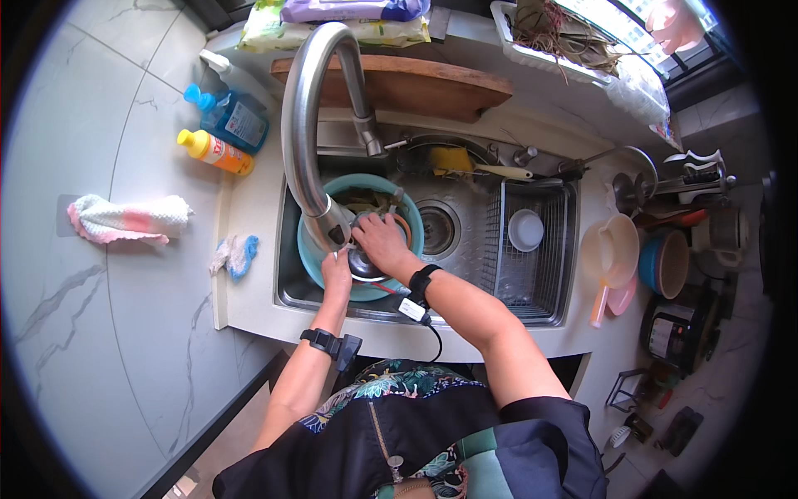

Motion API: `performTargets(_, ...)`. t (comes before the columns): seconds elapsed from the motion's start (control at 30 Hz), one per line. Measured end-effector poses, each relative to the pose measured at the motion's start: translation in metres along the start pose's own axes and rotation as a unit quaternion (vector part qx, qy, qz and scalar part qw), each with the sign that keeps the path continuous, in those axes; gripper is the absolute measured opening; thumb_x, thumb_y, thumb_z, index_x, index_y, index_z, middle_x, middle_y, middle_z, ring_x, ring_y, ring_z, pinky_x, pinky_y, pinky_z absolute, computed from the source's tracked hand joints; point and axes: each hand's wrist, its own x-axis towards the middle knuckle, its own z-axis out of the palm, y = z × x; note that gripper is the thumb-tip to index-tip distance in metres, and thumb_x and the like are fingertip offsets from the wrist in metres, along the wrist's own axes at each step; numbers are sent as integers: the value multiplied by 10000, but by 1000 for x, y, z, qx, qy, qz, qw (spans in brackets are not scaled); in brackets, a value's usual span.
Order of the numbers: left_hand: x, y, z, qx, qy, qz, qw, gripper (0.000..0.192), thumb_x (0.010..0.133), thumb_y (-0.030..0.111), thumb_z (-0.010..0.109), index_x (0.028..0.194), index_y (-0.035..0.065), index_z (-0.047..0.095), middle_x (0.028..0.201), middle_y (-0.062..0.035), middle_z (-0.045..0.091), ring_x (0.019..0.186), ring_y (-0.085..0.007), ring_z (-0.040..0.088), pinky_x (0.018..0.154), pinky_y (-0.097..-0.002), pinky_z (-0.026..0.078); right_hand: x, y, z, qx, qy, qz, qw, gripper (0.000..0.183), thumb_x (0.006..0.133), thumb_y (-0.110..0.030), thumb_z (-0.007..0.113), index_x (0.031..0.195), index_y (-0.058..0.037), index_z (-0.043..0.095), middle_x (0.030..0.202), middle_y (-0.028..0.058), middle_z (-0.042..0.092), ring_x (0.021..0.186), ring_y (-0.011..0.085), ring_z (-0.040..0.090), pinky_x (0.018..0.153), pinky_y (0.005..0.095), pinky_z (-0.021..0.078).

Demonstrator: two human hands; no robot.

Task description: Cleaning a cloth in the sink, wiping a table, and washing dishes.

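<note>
Under the steel faucet (299, 125), a teal basin (305, 262) stands in the left part of the sink and holds several dishes. Inside it lies a shiny metal bowl (365, 267). My left hand (336, 271) grips the bowl's left edge, just below the spout. Bent over the bowl's far side is my right hand (381, 243), its fingertips down among the dishes. Whatever lies beneath those fingers is hidden. An orange-rimmed dish (408, 229) shows beside the right hand, and dark contents fill the basin's back.
A wire rack (499, 249) with a white bowl (525, 230) occupies the sink's right side. Behind are a pan with a yellow sponge (452, 161) and a wooden board (424, 87). Bottles (234, 121) and a small cloth (237, 256) lie left; a ladle (614, 249) sits right.
</note>
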Motion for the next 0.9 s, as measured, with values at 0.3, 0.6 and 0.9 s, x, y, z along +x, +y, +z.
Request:
performTargets(0.3, 3, -3, 1, -49, -12, -76, 996, 293, 984, 255, 502, 979, -9, 628, 884, -32, 616, 812, -119, 539, 730, -300, 443, -21, -23, 27, 399, -159, 135, 893, 368, 761, -143, 588, 1118, -56, 590, 955, 189, 653, 905, 386, 625, 769, 467, 483)
performTargets(0.6, 4, 21, -3, 90, 22, -4, 996, 209, 912, 129, 534, 901, -49, 644, 751, -97, 625, 726, -166, 546, 703, -320, 453, -9, -11, 7, 8, -42, 81, 996, 287, 757, -138, 620, 1037, -90, 586, 1041, 100, 575, 1022, 275, 536, 796, 438, 438)
performTargets(0.9, 24, 19, -2, -19, 62, 58, 996, 266, 827, 125, 666, 1037, -36, 643, 944, -106, 688, 839, -195, 647, 754, -327, 490, -35, -20, -12, 409, -36, 166, 897, 305, 740, -36, 539, 1021, -53, 658, 894, 154, 603, 801, 329, 582, 724, 390, 481)
